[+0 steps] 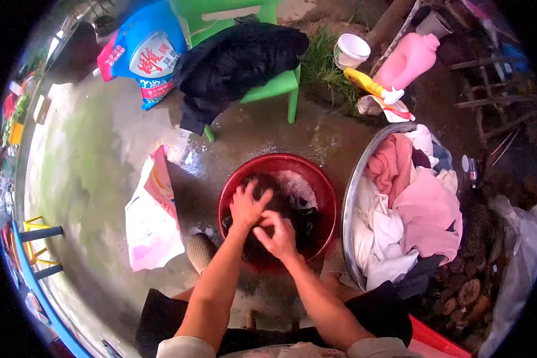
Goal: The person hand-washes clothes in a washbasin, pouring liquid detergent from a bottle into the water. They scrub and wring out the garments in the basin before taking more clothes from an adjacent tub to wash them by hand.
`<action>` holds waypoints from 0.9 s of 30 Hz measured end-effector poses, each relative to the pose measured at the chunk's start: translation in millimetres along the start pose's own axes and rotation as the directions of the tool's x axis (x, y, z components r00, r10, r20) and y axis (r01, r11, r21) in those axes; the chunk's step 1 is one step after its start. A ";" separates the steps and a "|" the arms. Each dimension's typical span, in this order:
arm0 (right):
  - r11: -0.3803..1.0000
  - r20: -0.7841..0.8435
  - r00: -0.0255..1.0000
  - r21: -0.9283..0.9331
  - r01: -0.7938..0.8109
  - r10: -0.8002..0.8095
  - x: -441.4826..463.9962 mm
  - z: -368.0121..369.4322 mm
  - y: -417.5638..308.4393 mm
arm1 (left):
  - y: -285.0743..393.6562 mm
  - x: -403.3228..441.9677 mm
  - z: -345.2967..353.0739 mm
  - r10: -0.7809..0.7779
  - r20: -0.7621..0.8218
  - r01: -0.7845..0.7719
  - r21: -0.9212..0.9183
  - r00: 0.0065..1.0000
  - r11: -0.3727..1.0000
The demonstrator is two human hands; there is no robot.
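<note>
A red basin (330,197) stands on the wet ground between my feet. Inside it lies a wet black garment (307,225), with pale suds (295,185) at the back right. My left hand (249,207) rests on the dark cloth with its fingers spread. Close beside it, my right hand (278,237) curls thumb and fingers around a bit of the same garment near my left wrist. The tips of the right fingers are partly hidden.
At the right, a metal tub (351,221) is heaped with pink and white clothes (426,209). Black clothing (238,59) lies on a green chair (289,95). A blue detergent bag (152,45), an opened packet (155,218), a pink jug (406,62) and a white bucket (351,51) stand around.
</note>
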State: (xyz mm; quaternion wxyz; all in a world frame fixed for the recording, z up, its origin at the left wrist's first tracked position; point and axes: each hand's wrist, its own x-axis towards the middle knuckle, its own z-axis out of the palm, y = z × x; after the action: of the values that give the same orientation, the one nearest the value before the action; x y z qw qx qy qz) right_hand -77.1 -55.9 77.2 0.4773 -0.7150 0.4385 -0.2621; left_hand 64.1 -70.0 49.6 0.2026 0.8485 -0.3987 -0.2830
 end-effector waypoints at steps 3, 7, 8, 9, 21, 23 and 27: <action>0.939 -0.434 0.894 -0.248 -0.240 0.114 -25.6 -6.0 16.2 | -12.4 -54.4 14.0 0.116 0.020 -0.117 0.275 0.993 0.954; 0.760 -0.327 0.831 -0.349 -0.549 0.450 -32.8 8.5 51.9 | -2.3 -91.8 30.9 0.173 -0.031 -0.153 0.326 0.984 0.933; 0.663 -0.272 0.861 -0.552 -0.506 0.431 -32.3 14.9 58.4 | -6.5 -91.1 36.7 0.167 -0.050 -0.142 0.328 0.985 0.934; 0.601 -0.268 0.912 -0.688 -0.406 0.309 -30.6 20.4 70.0 | -11.4 -87.7 41.7 0.159 -0.067 -0.129 0.330 0.985 0.935; 0.833 0.015 0.857 -0.245 -0.496 0.515 129.0 -30.7 56.7 | -23.3 84.3 19.3 -0.083 0.419 0.227 -0.305 0.904 0.925; 0.917 -0.067 0.958 -0.277 -0.288 0.280 108.3 -23.5 46.2 | -21.5 67.8 0.1 -0.033 0.425 0.269 -0.508 0.904 0.818; 0.899 0.086 0.996 -0.435 0.054 -0.018 35.4 -7.0 -5.4 | 21.6 39.3 -29.2 -0.221 0.226 0.276 -0.247 0.949 0.929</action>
State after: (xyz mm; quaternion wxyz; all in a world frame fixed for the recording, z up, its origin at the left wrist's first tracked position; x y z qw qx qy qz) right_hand -63.6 -89.2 83.4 0.3171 -0.8217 0.4532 -0.1370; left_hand 91.2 -110.6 71.5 0.2410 0.8240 -0.2623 -0.4406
